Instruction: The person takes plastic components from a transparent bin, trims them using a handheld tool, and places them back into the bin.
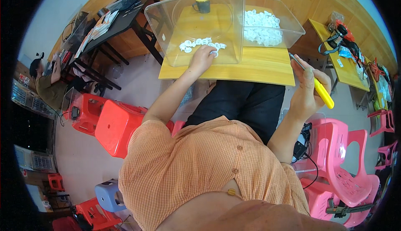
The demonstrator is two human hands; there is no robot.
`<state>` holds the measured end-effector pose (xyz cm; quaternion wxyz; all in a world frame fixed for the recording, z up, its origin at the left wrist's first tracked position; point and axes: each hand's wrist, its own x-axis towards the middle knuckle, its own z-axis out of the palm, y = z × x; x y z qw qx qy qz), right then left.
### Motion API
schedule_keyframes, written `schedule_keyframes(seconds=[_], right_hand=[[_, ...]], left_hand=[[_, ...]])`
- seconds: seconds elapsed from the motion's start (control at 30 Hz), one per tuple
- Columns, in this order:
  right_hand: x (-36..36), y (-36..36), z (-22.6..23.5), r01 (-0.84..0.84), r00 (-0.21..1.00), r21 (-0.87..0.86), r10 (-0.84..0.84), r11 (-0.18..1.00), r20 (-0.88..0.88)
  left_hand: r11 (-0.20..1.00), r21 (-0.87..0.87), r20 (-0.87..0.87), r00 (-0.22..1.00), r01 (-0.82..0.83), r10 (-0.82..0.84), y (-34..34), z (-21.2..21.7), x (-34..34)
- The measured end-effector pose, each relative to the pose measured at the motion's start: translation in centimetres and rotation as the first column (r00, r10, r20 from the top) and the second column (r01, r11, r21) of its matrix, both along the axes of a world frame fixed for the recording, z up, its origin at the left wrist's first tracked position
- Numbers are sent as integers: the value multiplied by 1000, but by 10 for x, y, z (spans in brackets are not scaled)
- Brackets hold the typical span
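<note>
My left hand [201, 60] reaches over the yellow table to a clear plastic box [244, 26]. Its fingertips are closed on a small white plastic piece [214, 53]. Several similar white pieces [189, 44] lie in a loose group just beyond those fingers. Raised to the right of the table, my right hand [310, 90] grips a tool with a yellow handle [323, 94] and a thin metal end pointing up and left. I cannot tell the tool's exact kind. Apart from the table, the right hand touches only this tool.
A second clear box [292, 27] holds a white heap [262, 28] at the back right. A dark mug [203, 7] with a yellow lid stands behind. Red stools [117, 126] are left, pink chairs [334, 156] right. Another person [50, 82] sits far left by a black table [125, 18].
</note>
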<state>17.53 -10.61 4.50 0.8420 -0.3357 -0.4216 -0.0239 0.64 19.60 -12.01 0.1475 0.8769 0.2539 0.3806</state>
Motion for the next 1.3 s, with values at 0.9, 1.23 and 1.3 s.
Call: schedule_keyframes(seconds=[0.9, 1.23, 1.3], right_hand=[[-55, 18, -15, -356, 934, -129, 350, 925, -68], [-68, 22, -23, -332, 942, -206, 334, 921, -28], [-70, 24, -24, -323, 945, -213, 327, 922, -18]], left_hand=[[150, -484, 833, 507, 862, -222, -177, 139, -12], [-29, -352, 935, 350, 936, -57, -173, 140, -19], [46, -377, 922, 379, 925, -77, -175, 140, -17]])
